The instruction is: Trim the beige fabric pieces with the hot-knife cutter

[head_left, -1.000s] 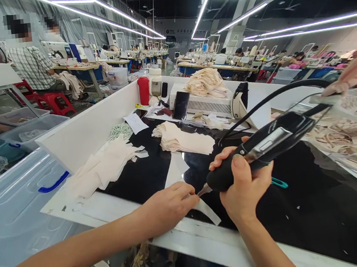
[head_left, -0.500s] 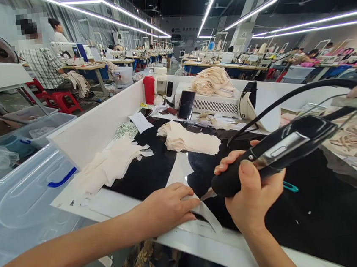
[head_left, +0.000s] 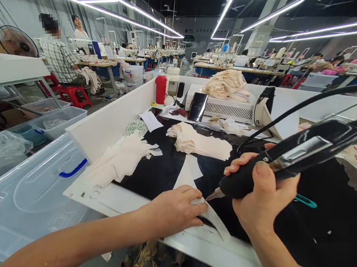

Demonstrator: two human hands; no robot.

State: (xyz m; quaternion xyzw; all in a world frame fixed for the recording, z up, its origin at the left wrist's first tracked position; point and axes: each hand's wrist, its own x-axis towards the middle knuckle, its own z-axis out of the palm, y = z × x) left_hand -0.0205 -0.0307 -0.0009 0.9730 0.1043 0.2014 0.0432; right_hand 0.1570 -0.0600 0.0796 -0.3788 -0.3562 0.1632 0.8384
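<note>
My right hand [head_left: 263, 196] is wrapped round a black corded cutting tool [head_left: 292, 155] whose metal tip points left at a white fabric piece [head_left: 215, 221] on the black table top [head_left: 318, 225]. Flat on that piece lies my left hand [head_left: 177, 210], fingers together and pressing it down, right beside the tool's tip. The tool's black cable arcs up and off to the right.
Stacks of cream fabric pieces [head_left: 198, 142] [head_left: 120, 161] lie further back, with a phone [head_left: 197, 107], a white machine box [head_left: 230, 109] and a red bottle [head_left: 161, 89] behind. A clear plastic bin lid [head_left: 32, 195] sits at left. People work at sewing tables beyond.
The view has shifted, so everything sits further right and lower. My hands stay together on the white piece. Another person's hand at the far right edge has left the view.
</note>
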